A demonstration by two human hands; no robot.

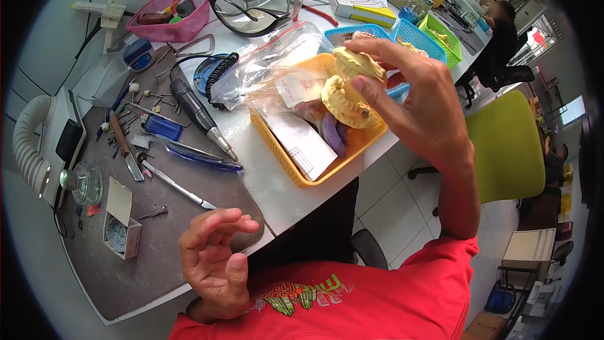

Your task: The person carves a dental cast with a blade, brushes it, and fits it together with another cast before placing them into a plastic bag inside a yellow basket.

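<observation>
My right hand point(423, 97) holds a pair of yellow plaster dental casts point(350, 91) above an orange basket point(296, 164); the upper cast sits under my fingertips and the lower one rests against my thumb. The basket holds papers, a purple item and a clear plastic bag point(270, 69) that spills over its far rim. My left hand point(217, 264) hovers near my chest at the bench's front edge, fingers curled and apart, holding nothing. I wear a red shirt.
A grey work mat point(157, 258) carries a black rotary handpiece point(195, 113), several hand tools, a small box point(121, 219) and a glass jar point(85, 182). Safety glasses point(248, 12), pink, blue and green baskets stand farther back. A green chair point(503, 145) is right; another person sits beyond.
</observation>
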